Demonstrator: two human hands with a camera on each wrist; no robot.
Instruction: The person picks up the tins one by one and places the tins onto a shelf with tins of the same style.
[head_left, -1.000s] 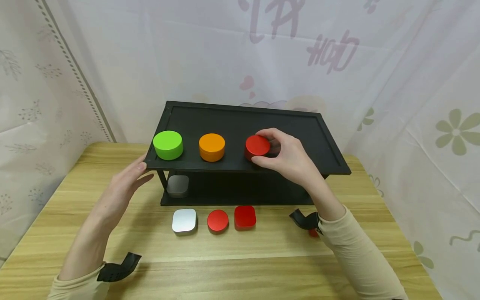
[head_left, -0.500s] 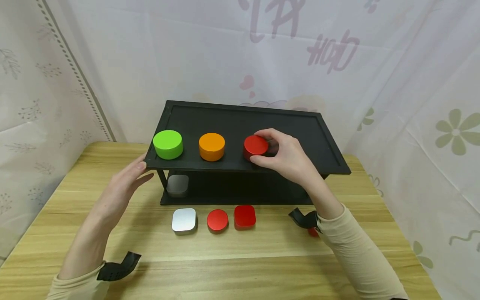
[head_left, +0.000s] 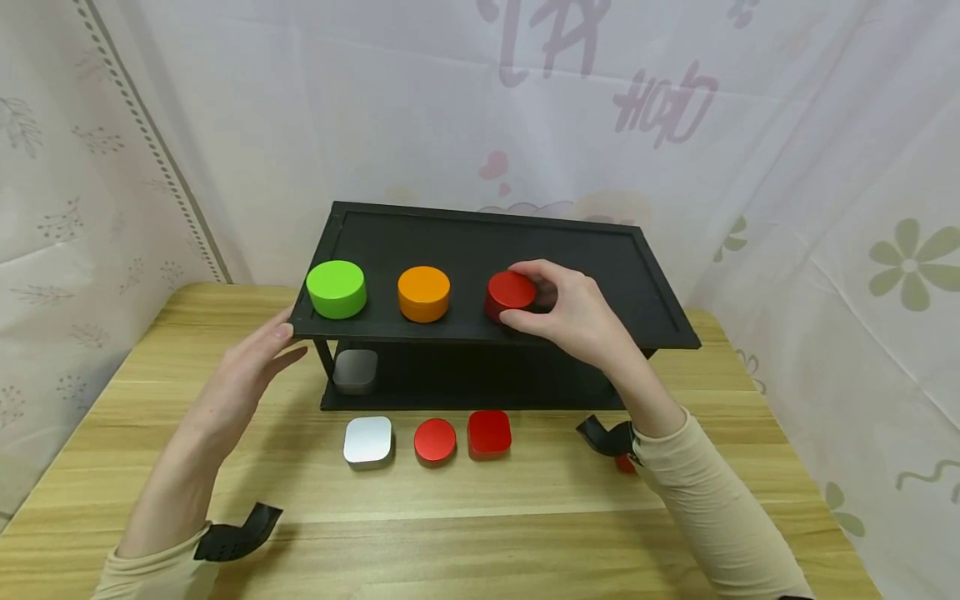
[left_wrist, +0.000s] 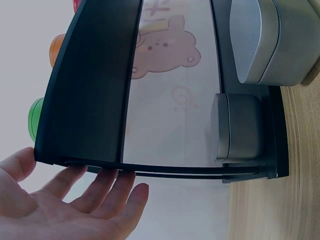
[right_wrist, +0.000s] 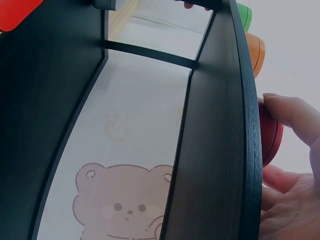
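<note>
wooden table (head_left: 480, 542), printed cloth (head_left: 420, 100) behind, black shelf (head_left: 450, 237) on top. pinching red round tin (head_left: 506, 292) in right hand (head_left: 573, 308) near shelf top's front edge, right of orange tin (head_left: 423, 293). touching shelf's left front corner with relaxed left hand (head_left: 243, 367).

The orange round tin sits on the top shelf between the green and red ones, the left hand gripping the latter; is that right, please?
Not quite: the head view shows the right hand, not the left hand, gripping the red round tin; the rest holds.
</note>
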